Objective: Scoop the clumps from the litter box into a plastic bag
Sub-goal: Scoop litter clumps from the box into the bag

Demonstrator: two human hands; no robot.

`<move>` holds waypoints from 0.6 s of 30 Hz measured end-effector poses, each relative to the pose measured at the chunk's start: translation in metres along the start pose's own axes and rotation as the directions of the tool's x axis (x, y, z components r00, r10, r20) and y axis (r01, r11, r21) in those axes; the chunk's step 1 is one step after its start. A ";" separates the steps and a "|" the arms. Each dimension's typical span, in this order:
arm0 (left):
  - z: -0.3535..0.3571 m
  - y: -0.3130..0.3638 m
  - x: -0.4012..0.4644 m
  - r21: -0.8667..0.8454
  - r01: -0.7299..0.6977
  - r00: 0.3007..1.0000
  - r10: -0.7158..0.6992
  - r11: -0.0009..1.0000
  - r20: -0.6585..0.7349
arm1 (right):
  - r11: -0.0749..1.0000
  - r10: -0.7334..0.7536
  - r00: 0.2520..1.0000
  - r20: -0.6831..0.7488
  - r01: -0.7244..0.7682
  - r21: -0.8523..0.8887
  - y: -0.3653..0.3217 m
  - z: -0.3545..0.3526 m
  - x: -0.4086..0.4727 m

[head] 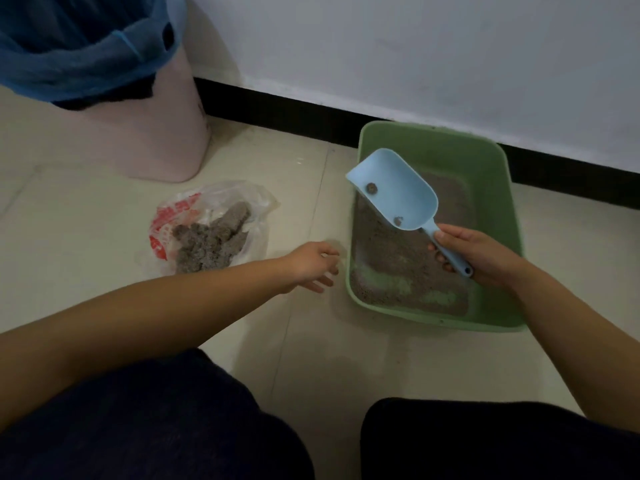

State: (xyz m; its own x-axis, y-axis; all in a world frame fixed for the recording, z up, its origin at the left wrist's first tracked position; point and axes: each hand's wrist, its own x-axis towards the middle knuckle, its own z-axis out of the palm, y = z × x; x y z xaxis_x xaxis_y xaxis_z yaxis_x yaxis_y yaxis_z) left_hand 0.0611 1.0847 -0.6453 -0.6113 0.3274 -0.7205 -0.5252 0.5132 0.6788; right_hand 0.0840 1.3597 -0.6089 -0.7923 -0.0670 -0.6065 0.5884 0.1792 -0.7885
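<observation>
Two small dark clumps [371, 188] sit inside the pale blue scoop [394, 190], one near its far lip and one close to the neck by the handle. The right hand [474, 252] grips the scoop's handle, fingers curled under it and thumb along the top, so the bowl reaches up and away from that hand, tilted over the green litter box [485, 161]. The box lies directly beneath the right hand, and the grey litter [391, 258] in it is spread thinly enough that patches of green floor show near the closest edge.

The left hand [313, 266] hangs just off the box's left rim, apart from it, above the tiled floor [86, 209]; its fingers are loosely bent and it holds nothing. Just beyond and to the left of that hand lies the clear plastic bag [207, 223] with red print, flat on the floor with its mouth spread, holding a heap of grey clumped litter [207, 240].

Farther past the bag stands a pink bin [162, 133] lined with a blue bag [79, 53], next to the white wall [415, 46] and its dark skirting.
</observation>
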 end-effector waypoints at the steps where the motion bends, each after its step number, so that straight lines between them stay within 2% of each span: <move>1: -0.011 -0.004 -0.005 0.046 -0.038 0.999 0.039 0.998 -0.034 | 1.000 -0.015 1.000 0.018 0.015 -0.013 -0.008 0.008 0.000; 3: -0.042 -0.016 -0.015 0.187 -0.116 0.979 0.144 0.976 -0.146 | 0.998 -0.042 0.998 0.055 0.044 -0.040 -0.025 0.028 0.001; 5: -0.081 -0.032 -0.028 0.456 -0.116 0.919 0.270 0.882 -0.288 | 0.994 -0.069 0.991 0.118 0.079 -0.077 -0.039 0.051 0.005; 7: -0.122 -0.054 -0.039 0.654 -0.017 0.828 0.377 0.757 -0.416 | 0.983 -0.090 0.978 0.187 0.117 -0.139 -0.054 0.075 0.011; 9: -0.159 -0.079 -0.047 0.679 0.094 0.711 0.427 0.728 -0.558 | 0.962 -0.087 0.969 0.233 0.143 -0.235 -0.069 0.100 0.020; 10: -0.174 -0.091 -0.049 0.647 0.163 0.663 0.403 0.745 -0.631 | 0.945 -0.084 0.967 0.241 0.154 -0.289 -0.075 0.111 0.026; 12: -0.194 -0.111 -0.051 0.494 0.293 0.622 0.229 0.818 -0.749 | 0.893 -0.075 0.963 0.260 0.181 -0.413 -0.087 0.135 0.036; 13: -0.200 -0.120 -0.050 0.374 0.321 0.633 0.097 0.870 -0.768 | 0.859 -0.067 0.960 0.271 0.194 -0.475 -0.093 0.147 0.040; 15: -0.201 -0.131 -0.047 0.072 0.294 0.690 -0.159 0.953 -0.706 | 0.771 -0.055 0.953 0.297 0.230 -0.594 -0.105 0.169 0.049; 17: -0.194 -0.137 -0.044 -0.187 0.219 0.751 -0.288 0.958 -0.595 | 0.667 -0.025 0.943 0.333 0.264 -0.697 -0.116 0.191 0.061; 18: -0.191 -0.137 -0.043 -0.232 0.193 0.772 -0.293 0.953 -0.564 | 0.609 -0.004 0.939 0.344 0.275 -0.744 -0.122 0.201 0.068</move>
State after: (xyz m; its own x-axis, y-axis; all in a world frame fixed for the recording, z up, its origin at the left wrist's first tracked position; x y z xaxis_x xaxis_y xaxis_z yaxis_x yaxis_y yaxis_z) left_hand 0.0464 0.8487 -0.6804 -0.6518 -0.3457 -0.6750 -0.7559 0.3683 0.5413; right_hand -0.0087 1.1357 -0.5745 -0.6910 -0.4014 -0.6012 0.0203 0.8206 -0.5712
